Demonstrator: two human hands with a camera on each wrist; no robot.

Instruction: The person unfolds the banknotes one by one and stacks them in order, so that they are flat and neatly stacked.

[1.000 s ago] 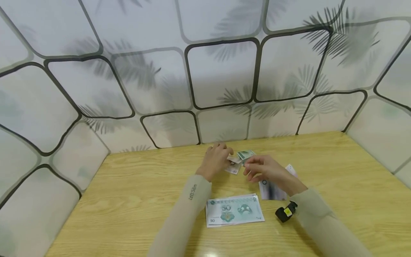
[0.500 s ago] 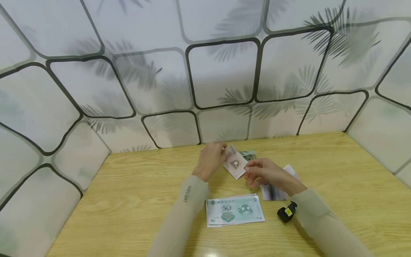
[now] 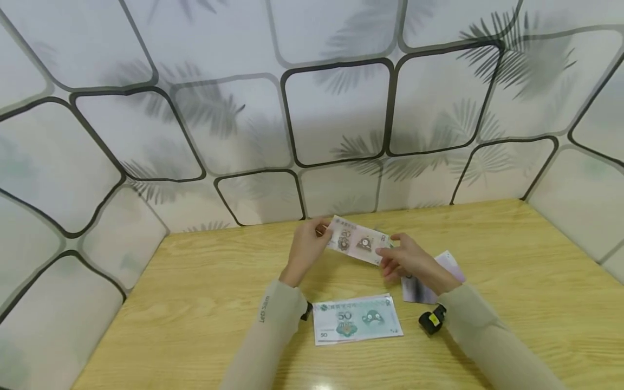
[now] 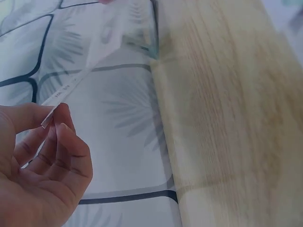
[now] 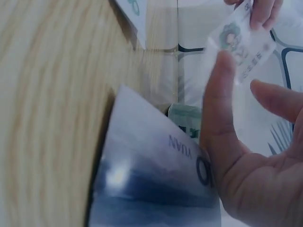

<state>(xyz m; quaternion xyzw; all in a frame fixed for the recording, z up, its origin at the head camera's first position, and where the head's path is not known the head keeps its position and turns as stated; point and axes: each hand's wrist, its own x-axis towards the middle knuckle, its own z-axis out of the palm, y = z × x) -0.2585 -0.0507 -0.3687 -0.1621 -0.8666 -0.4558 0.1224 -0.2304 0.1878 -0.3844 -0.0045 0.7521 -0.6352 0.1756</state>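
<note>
As I stretch a note out between my hands, nearest to me lies a pale green rectangular paper note printed 50 (image 3: 358,319), between my beige sleeves (image 3: 260,341) and on the near side of both hands, another sheet's edge showing beneath it. Beside my right cuff sits a small black box with a yellow patch (image 3: 431,321). Partly under my right hand, a glossy purple-and-white paper note (image 3: 413,292) lies on the light wood-grain table (image 3: 195,303).

My right hand (image 3: 408,261) is at one end of the pinkish-brown rectangular paper note marked 20 (image 3: 355,238); thumb and forefinger stand apart with a gap between them, and I cannot tell whether a fingertip touches the paper. My left hand (image 3: 307,242) pinches the other end between thumb and fingers, so the note slants, raised, from one hand toward the other. Beyond my right fingers, a green paper note (image 5: 184,120) is mostly hidden. Farthest off, past both hands, stands a white backdrop with dark rounded outlines and grey fronds (image 3: 336,119).

I judge the step in hand to be lifting and straightening this one note. Next, I think, calls for a steady left pinch and the right thumb and finger meeting lightly on the free end, without dragging the purple note.
</note>
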